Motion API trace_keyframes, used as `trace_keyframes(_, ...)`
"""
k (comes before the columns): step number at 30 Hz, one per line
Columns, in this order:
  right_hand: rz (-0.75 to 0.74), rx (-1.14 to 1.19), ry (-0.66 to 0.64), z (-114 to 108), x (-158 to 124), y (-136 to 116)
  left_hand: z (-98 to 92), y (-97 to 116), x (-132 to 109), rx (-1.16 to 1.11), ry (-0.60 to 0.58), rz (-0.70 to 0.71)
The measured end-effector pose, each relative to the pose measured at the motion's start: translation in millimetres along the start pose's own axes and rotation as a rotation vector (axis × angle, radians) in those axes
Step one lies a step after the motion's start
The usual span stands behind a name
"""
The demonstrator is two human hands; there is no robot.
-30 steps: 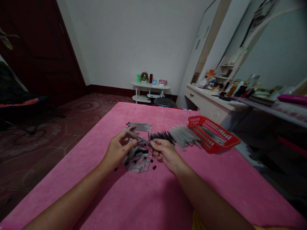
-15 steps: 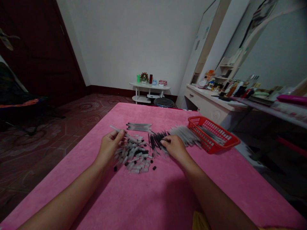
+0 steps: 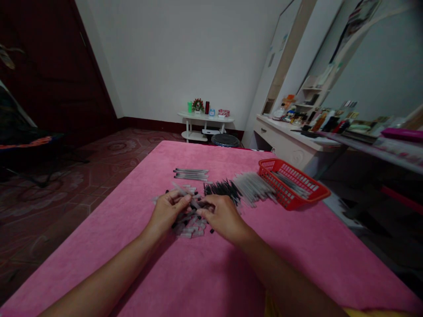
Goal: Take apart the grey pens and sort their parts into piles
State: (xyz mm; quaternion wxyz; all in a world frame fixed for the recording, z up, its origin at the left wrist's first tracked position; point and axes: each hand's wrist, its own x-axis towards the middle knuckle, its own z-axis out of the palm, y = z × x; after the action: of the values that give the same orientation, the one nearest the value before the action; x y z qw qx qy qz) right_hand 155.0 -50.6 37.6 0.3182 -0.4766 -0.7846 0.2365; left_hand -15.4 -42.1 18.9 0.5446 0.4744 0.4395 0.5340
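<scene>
My left hand [image 3: 166,213] is closed on a translucent pen barrel [image 3: 179,189], which slants up and away past the fingers. My right hand [image 3: 225,216] is pinched at the barrel's near end on a thin dark piece that looks like a pen refill [image 3: 195,204]; the fingers hide most of it. Both hands are over a pile of clear and black pen caps [image 3: 191,232]. Black refills [image 3: 222,188] lie just beyond my right hand, with translucent barrels [image 3: 254,187] to their right. Several capped pens [image 3: 191,175] lie in a row behind the caps.
A red plastic basket [image 3: 291,200] with pens or barrels inside stands at the right on the pink-covered table [image 3: 185,277]. A dresser [image 3: 291,141] crowded with bottles is beyond the right edge. A small white shelf [image 3: 206,118] stands by the back wall.
My right hand has moved left from the black refills, and my left hand has come right and nearer with the barrel. The two hands now meet over the caps.
</scene>
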Motion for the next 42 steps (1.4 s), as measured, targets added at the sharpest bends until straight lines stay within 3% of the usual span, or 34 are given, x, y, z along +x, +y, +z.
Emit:
trace_keyframes(3,0.041,-0.064,0.049,-14.9,6.2,11.4,0.0,-0.5,-0.1,0.014,0.022,0.007)
trace_keyframes(7,0.194,-0.353,0.237,-59.3,16.3,40.9,1.5,1.7,-1.7,0.041,0.047,0.021)
trace_keyframes(11,0.403,-0.643,0.239,-97.7,14.3,71.7,0.7,-3.3,-1.2,0.013,0.004,0.001)
trace_keyframes(16,0.586,-0.835,0.257,-110.1,7.3,89.2,-1.9,-8.9,0.6,0.013,-0.006,0.003)
trace_keyframes(24,0.673,-0.903,0.231,-108.5,6.4,93.7,-0.9,-5.8,-0.5,0.028,0.007,-0.007)
trace_keyframes(28,0.603,-0.915,0.26,-103.0,6.9,86.0,0.8,-4.9,-0.5,0.028,0.009,-0.008)
trace_keyframes(31,0.426,-0.87,0.251,-85.6,12.7,73.5,2.7,-4.7,-0.9,0.02,0.004,-0.001)
trace_keyframes(37,0.142,-0.705,0.064,-29.4,47.5,52.9,5.0,-6.1,-2.2,0.029,-0.021,0.029)
trace_keyframes(42,0.159,-0.718,0.067,-3.6,85.4,52.7,5.8,-6.3,-1.9,0.063,-0.029,0.053)
